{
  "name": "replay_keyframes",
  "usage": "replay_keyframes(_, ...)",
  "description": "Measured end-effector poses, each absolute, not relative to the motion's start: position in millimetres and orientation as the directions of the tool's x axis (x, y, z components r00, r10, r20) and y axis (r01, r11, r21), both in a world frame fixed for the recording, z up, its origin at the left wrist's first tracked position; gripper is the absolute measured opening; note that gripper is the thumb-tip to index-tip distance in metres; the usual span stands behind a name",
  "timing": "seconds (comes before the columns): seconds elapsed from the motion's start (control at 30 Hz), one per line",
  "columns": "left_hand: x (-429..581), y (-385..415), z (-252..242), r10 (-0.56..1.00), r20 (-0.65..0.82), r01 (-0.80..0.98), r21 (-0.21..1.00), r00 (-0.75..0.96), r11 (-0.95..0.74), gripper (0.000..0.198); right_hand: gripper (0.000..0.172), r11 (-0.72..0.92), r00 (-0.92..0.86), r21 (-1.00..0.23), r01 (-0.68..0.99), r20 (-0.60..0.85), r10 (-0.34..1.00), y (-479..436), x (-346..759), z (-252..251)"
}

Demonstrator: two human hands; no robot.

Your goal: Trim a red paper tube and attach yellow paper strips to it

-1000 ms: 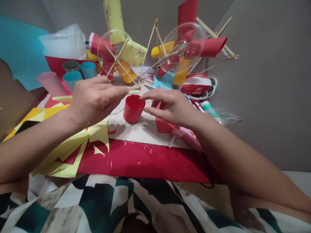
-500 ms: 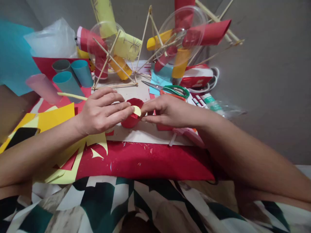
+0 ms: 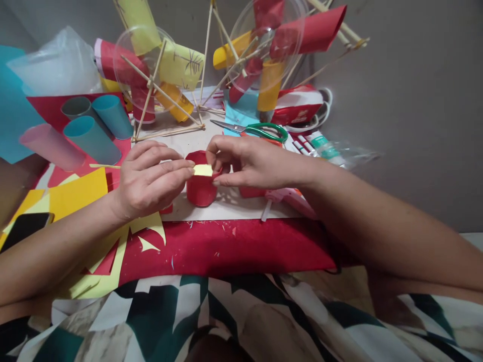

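Note:
A small red paper cup (image 3: 201, 193) stands upright on the white board in front of me, its mouth facing up. Across its opening lies a small pale yellow paper piece (image 3: 203, 170). My left hand (image 3: 156, 176) is closed at the fingertips on the left end of that piece. My right hand (image 3: 245, 161) has its thumb against the cup's outer right side, while the index finger bends over the rim near the paper's right end. The fingers hide part of the rim and the inside of the cup.
Green-handled scissors (image 3: 264, 131) lie behind my right hand, and a pink glue gun (image 3: 285, 197) lies below it. Blue, grey and pink paper tubes (image 3: 88, 136) stand left. Two stick-and-paper wheel models (image 3: 151, 80) rise behind. Yellow paper (image 3: 79, 193) and a phone (image 3: 26, 229) lie near my left arm.
The yellow piece has turned from an upright, rounded look to lying flatter across the cup's mouth. My right index finger has lifted and bent over the rim. The whole view has shifted slightly.

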State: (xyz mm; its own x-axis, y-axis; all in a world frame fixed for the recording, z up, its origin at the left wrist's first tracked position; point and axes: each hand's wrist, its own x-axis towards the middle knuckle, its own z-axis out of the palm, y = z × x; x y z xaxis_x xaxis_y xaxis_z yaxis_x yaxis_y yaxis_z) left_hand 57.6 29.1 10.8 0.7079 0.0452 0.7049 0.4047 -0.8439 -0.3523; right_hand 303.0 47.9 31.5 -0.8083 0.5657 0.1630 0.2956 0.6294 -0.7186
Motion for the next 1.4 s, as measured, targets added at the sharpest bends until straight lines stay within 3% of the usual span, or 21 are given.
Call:
replay_keyframes(0.2,56.0,33.9,9.4,0.000,0.649,0.352,-0.413,0.761,-0.840,0.013,0.026,0.609,-0.809,-0.752,0.252,0.182,0.559,45.5,304.8,23.9)
replay_keyframes(0.6,65.9,39.5,14.0,-0.062,0.649,0.339,-0.474,0.758,-0.813,0.006,0.021,0.664,-0.802,-0.706,0.246,0.235,0.548,46.8,305.6,20.5)
replay_keyframes(1.07,61.0,41.4,4.7,-0.007,0.626,0.273,-0.350,0.779,-0.896,0.012,0.018,0.683,-0.824,-0.696,0.223,0.240,0.513,49.3,305.7,19.4)
replay_keyframes(1.23,61.0,42.0,2.0,0.021,0.645,0.277,-0.298,0.764,-0.913,0.009,0.014,0.746,-0.836,-0.610,0.267,0.239,0.495,45.6,312.2,29.0)
replay_keyframes(1.4,62.9,38.6,1.9,0.129,0.658,0.362,-0.231,0.742,-0.903,0.006,0.012,0.694,-0.627,-0.594,0.407,0.371,0.685,24.7,311.5,42.1)
